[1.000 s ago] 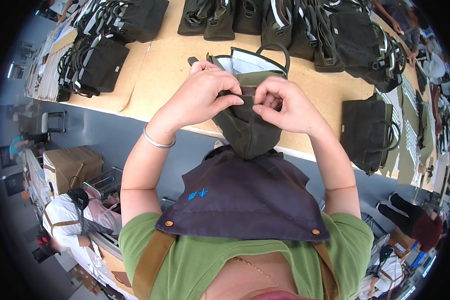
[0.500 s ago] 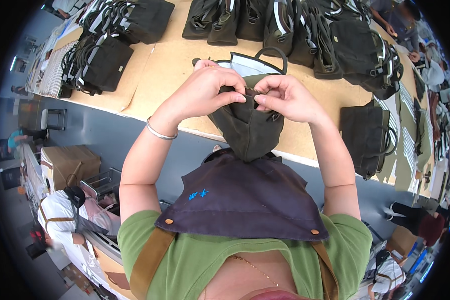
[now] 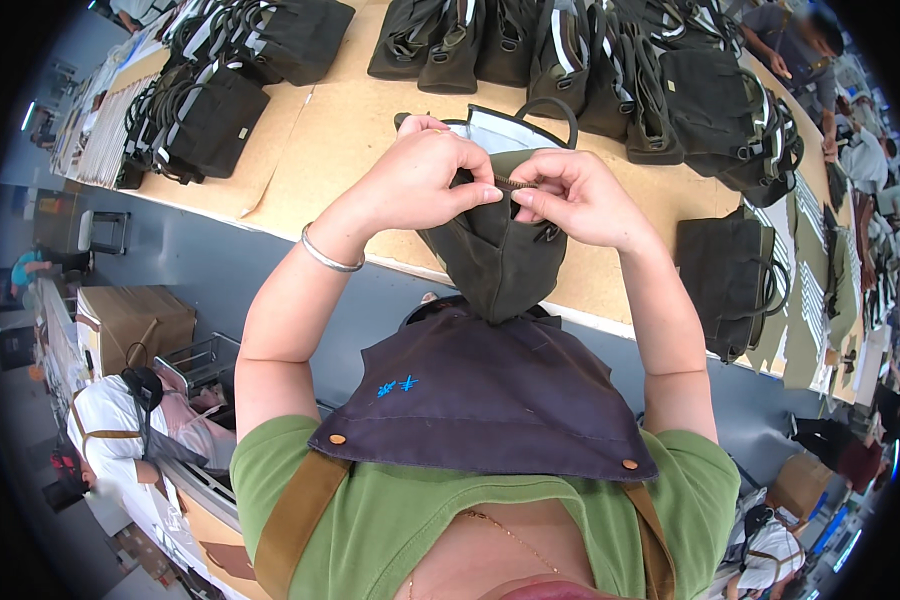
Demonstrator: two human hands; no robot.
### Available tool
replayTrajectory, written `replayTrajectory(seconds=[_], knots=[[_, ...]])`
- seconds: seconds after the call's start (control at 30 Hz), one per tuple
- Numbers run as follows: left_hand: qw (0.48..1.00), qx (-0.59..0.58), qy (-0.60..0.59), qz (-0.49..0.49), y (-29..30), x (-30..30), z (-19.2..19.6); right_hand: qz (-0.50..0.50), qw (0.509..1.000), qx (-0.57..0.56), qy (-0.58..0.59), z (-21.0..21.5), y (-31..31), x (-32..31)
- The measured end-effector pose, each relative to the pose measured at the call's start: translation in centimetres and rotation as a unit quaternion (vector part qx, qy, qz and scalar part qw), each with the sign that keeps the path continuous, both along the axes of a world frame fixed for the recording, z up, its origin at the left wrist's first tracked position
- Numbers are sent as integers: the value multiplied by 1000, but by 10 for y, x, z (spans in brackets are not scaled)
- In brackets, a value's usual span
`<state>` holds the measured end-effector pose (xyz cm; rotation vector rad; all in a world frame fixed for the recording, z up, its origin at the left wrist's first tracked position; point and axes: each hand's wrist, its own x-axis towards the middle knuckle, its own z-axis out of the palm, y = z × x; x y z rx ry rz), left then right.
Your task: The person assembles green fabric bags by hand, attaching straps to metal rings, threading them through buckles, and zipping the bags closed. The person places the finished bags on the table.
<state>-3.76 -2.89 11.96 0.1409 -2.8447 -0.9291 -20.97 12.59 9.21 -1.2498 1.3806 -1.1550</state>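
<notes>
A dark olive canvas bag (image 3: 492, 262) is held on its side at the table's near edge, its end toward me. My left hand (image 3: 438, 172) pinches the bag's edge beside the brass-coloured zipper (image 3: 511, 184), thumb and fingers pressed together. Just across, my right hand (image 3: 573, 198) grips the edge at the zipper's other side, thumb close to the left thumb. What lies between the fingertips is mostly hidden. Beyond my hands a white lining panel (image 3: 505, 133) and a dark loop handle (image 3: 550, 106) stick out.
Several similar dark bags (image 3: 570, 70) stand along the far side of the wooden table (image 3: 320, 140). More bags (image 3: 215, 120) are at the left, and one bag (image 3: 727, 280) lies at the right. A co-worker (image 3: 795, 50) stands at the far right. A cardboard box (image 3: 135, 325) sits left behind.
My left fingertips have shifted slightly right along the opening, closer to my right thumb. My right hand and the bag have hardly moved.
</notes>
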Motion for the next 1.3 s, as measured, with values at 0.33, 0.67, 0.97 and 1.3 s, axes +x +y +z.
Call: replayTrajectory(seconds=[0.33, 0.67, 0.97, 1.3], knots=[[991, 52, 76, 96, 15, 2, -10, -16, 1000, -17, 13, -3, 4, 2], [994, -45, 79, 54, 25, 12, -9, -149, 969, -126, 151, -9, 25, 32], [996, -45, 59, 55, 31, 10, -6, -166, 976, -38, 139, -5, 24, 44], [998, -6, 48, 46, 27, 9, -5, -158, 985, -48, 38, -15, 22, 40]])
